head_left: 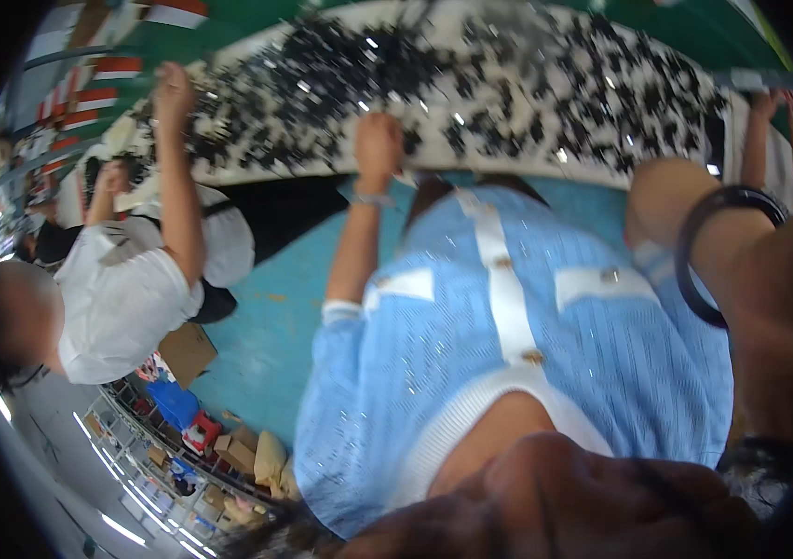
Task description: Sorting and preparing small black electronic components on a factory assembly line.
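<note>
My left hand (379, 146) is at the near edge of a long white table (429, 140), its fingers curled closed. Whatever they may hold is hidden behind the knuckles. Many small black pieces (350, 61) lie scattered and heaped over the table, some with shiny glints, and a few are right beside this hand. My right arm is bent up toward the head, a dark bangle (690, 270) round the wrist. Close to the camera, my right hand (778, 349) is dark and blurred at the right rim, and its fingers cannot be made out.
A co-worker in a white shirt (131, 298) stands at the left with both hands at the table. Another person's hands (769, 107) show at the far right. Cardboard boxes (187, 354) and bags stand behind on the blue-green floor (271, 326).
</note>
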Demonstrator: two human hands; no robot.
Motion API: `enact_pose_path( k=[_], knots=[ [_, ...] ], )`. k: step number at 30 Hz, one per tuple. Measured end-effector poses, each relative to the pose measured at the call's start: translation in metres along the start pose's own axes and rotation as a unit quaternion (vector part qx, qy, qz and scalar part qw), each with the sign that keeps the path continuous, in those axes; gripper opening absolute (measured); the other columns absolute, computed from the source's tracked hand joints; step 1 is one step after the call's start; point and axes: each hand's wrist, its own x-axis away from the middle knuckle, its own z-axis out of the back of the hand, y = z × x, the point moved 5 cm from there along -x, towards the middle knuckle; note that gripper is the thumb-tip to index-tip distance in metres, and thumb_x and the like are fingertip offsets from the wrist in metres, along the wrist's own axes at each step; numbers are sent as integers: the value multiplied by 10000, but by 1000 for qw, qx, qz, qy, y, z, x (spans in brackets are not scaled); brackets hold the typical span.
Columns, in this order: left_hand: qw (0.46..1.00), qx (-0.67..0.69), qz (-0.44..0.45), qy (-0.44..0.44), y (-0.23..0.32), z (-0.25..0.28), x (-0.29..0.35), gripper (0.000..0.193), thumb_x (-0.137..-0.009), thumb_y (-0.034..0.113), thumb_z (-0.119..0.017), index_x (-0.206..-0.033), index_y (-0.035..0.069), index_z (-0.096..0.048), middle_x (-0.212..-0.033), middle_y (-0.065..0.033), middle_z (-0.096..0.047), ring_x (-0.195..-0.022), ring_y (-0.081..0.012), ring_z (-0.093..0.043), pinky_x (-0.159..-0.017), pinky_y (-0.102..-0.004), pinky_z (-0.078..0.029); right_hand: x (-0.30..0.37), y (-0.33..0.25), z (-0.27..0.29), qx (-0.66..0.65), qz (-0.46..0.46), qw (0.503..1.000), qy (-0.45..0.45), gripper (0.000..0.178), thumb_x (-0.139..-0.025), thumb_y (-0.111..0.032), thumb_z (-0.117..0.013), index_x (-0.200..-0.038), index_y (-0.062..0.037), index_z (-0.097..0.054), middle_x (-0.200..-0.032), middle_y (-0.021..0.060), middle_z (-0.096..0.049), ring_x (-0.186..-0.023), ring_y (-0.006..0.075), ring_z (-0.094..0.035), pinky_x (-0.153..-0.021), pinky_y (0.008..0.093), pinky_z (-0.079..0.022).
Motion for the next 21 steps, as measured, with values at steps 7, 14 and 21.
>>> enact_pose_path(
  k=[7, 14, 21],
  knots=[
    [996, 75, -10, 50, 26, 7, 0, 79, -725, 32, -601, -790, 62, -568, -868, -122, -583, -873, -338, -531, -763, -413, -434, -13, 21, 11, -74, 44, 996, 23, 248, -921, -163, -467, -1074, 7, -565, -1042, 97, -591, -935, 231, -571, -808, 334, -468],
    [989, 119, -16, 92, 31, 27, -3, 82, -795, 119, -594, -823, 42, -582, -775, -151, -601, -768, -353, -560, -698, -411, -461, -45, 60, 196, -45, -3, 992, 116, 250, -921, -151, -471, -1097, 5, -559, -1067, 88, -587, -957, 229, -566, -826, 325, -463],
    [812, 542, 207, 55, 25, 55, -27, 126, -839, 45, -587, -932, 35, -502, -754, -18, -562, -647, -86, -549, -509, -208, -412, -21, 116, -76, 149, -85, 984, -51, 303, -886, -120, -497, -1165, -3, -510, -1144, 92, -551, -1059, 217, -517, -914, 336, -408]
  ],
)
